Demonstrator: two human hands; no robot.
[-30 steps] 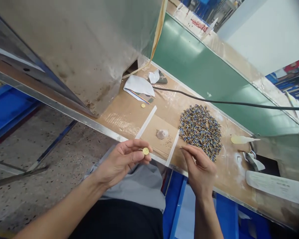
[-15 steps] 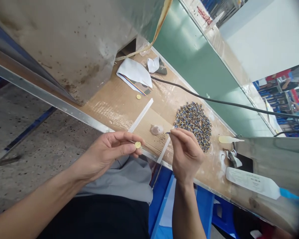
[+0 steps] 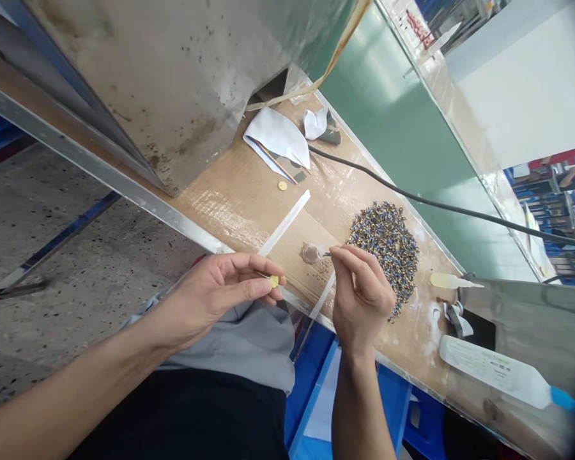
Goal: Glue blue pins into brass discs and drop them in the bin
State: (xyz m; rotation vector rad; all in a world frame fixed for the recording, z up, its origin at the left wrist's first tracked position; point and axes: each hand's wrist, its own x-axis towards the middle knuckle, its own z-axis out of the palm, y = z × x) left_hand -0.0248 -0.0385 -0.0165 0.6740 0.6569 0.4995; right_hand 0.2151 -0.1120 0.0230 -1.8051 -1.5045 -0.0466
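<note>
Between the thumb and fingers of my left hand [image 3: 239, 280] is a small round yellow disc [image 3: 274, 282], held over the table's front edge. My right hand [image 3: 361, 291] is pinched on a small thin dark piece [image 3: 326, 254], whose kind I cannot make out. Its tip points left at a small clear cup [image 3: 310, 253] on a cardboard sheet; whether they touch is unclear. Right behind my right hand lies a heap of small blue and gold metallic parts [image 3: 386, 246]. Another yellow disc [image 3: 282, 186] rests farther back on the table.
White cloth [image 3: 280, 137] and a dark cable [image 3: 393, 185] lie at the back. To the right are a small pale-yellow bottle [image 3: 453, 281] and a large white bottle [image 3: 496, 370] with a blue cap. A stained metal panel [image 3: 172, 83] stands at the left, and a green panel [image 3: 402, 121] borders the table's back.
The view has shifted, so the table appears farther right. My right hand has brought the dark piece to the cup. My left hand still holds the disc, now turned slightly.
</note>
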